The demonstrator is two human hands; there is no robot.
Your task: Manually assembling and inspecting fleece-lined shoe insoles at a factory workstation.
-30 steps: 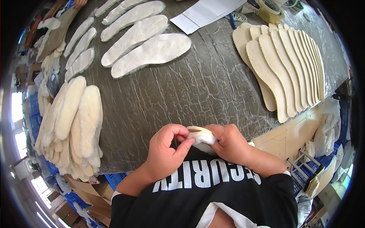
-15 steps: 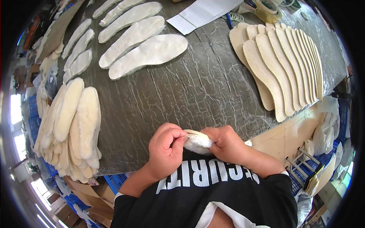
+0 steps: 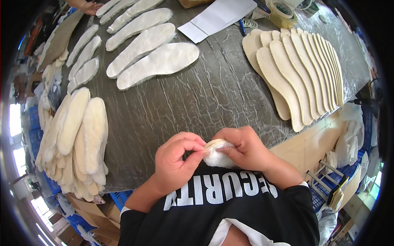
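Observation:
Close to my chest I hold a fleecy white insole (image 3: 218, 158), its beige backing edge turned up and its fluffy side toward me. My left hand (image 3: 177, 159) pinches the left end of it between thumb and fingertips. At its other end my right hand (image 3: 244, 151) grips, fingers behind the backing and thumb pressed on the fleece. Much of the insole is hidden by my fingers and foreshortened. Left of my hands lies a pile of cream fleece insoles (image 3: 93, 135). Overlapping beige insoles (image 3: 283, 78) fan out at the right.
White insoles (image 3: 158, 61) lie in rows across the far left of the dark, wrinkled table cover (image 3: 184, 98). Another person's hand (image 3: 90, 7) touches the far row. Paper sheets (image 3: 217, 18), a blue pen (image 3: 242, 28) and tape rolls (image 3: 283, 14) sit at the back.
My right hand has shifted up and its thumb now lies across the fleece. The insole's backing edge shows more. Another person's hand has come in at the far left.

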